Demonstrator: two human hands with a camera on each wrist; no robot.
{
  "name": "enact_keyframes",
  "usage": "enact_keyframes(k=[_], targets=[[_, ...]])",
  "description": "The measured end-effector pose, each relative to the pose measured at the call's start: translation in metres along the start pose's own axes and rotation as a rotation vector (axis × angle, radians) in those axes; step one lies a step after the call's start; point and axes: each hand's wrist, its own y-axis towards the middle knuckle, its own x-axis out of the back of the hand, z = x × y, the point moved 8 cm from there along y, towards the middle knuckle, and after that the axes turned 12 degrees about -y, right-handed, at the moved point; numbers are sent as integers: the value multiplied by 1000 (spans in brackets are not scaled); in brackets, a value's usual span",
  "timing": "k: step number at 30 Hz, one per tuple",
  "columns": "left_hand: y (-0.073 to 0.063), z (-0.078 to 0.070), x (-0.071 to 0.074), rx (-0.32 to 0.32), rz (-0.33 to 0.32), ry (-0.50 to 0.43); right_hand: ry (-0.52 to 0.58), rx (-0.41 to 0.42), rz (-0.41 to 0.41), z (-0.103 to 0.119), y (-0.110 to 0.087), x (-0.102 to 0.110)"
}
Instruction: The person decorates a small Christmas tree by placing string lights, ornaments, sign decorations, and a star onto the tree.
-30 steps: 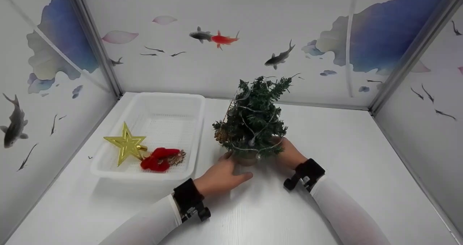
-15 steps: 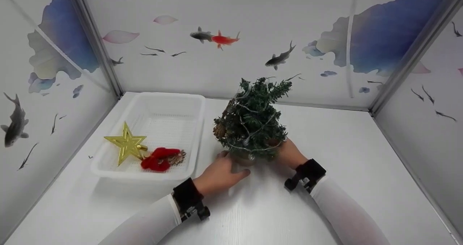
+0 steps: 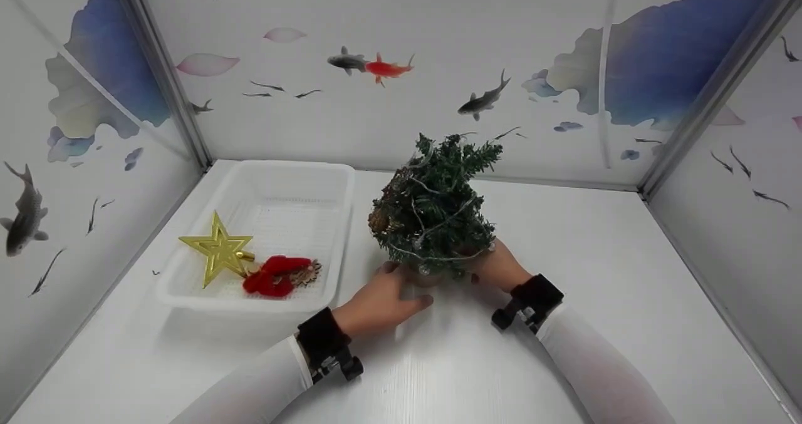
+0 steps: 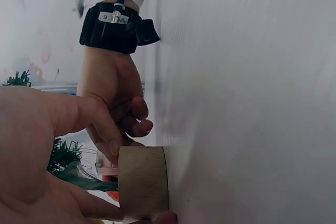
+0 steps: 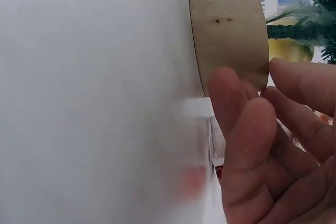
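Note:
A small artificial Christmas tree (image 3: 438, 211), wound with a thin string of lights, stands in the middle of the table in the head view. Pine cones (image 3: 380, 221) hang on its left side. Its round wooden base (image 4: 142, 182) rests on the table. My left hand (image 3: 376, 302) holds the base from the left with its fingers, thumb stretched out apart. From the right, my right hand (image 3: 501, 267) grips the same base (image 5: 231, 30), its fingers bent at the rim. Branches hide some of the right fingers in the head view.
A white plastic basket (image 3: 346, 223) stands left of the tree. In it lie a gold star (image 3: 219, 248) and a red ornament (image 3: 276, 277) beside a small brown piece. Patterned walls (image 3: 401, 129) enclose the white table (image 3: 626, 286) at the back and sides.
The tree has turned in place on its base, so the pine cones and light string have shifted to the left. My hands have stayed at the base, with small finger movements.

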Motion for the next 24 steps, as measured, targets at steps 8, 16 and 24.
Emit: enact_keyframes(k=[8,16,24], targets=[[3,6,3,18,-7,-23,-5,14,35,2,2,-2],[1,12,5,72,-54,22,-18,105,71,8,2,-4],[2,14,4,75,-68,20,-9,105,99,9,0,-7]])
